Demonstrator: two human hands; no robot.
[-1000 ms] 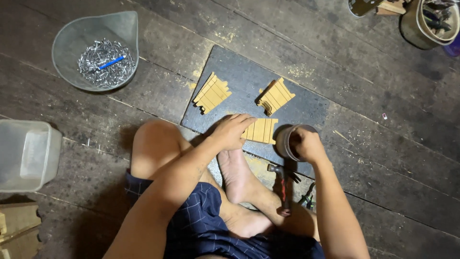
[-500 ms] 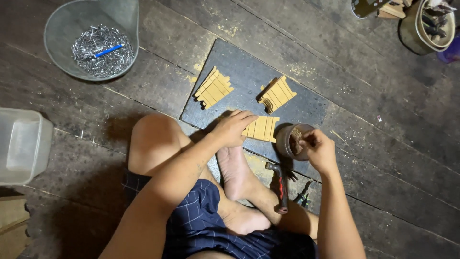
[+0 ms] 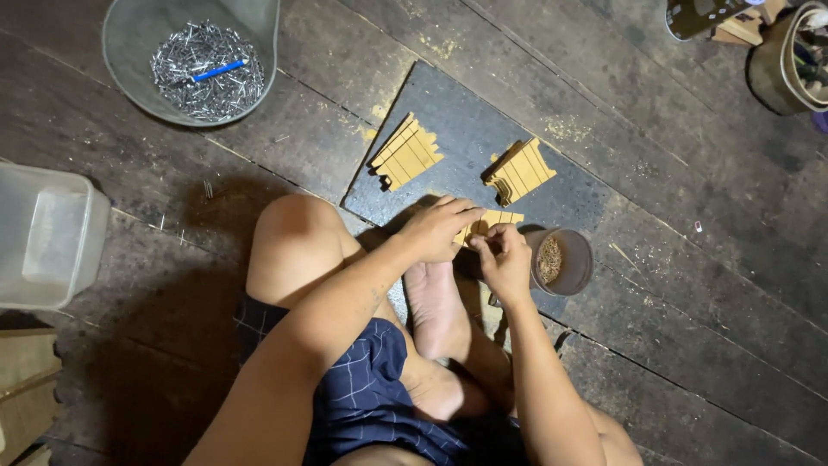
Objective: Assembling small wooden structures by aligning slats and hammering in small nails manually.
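I sit cross-legged on a wooden floor with a dark slab point(image 3: 470, 121) in front of me. On it lie two stacks of small yellowish wooden slats point(image 3: 407, 153) point(image 3: 521, 170). A third slat piece point(image 3: 498, 217) lies at the slab's near edge. My left hand point(image 3: 440, 228) presses on it with the fingers spread. My right hand point(image 3: 504, 259) meets it there, fingertips pinched together over the slats; what they pinch is too small to see. A small round cup point(image 3: 561, 261) of tiny nails stands just right of my right hand.
A grey bowl point(image 3: 138, 43) full of nails, with a blue stick in it, sits at the far left. A translucent plastic box point(image 3: 47, 237) stands to my left. Wood pieces point(image 3: 26, 388) lie at the bottom left. Containers point(image 3: 789, 60) stand at the top right.
My right hand has left the small cup and moved left to the slat piece under my left hand. The view has shifted slightly.
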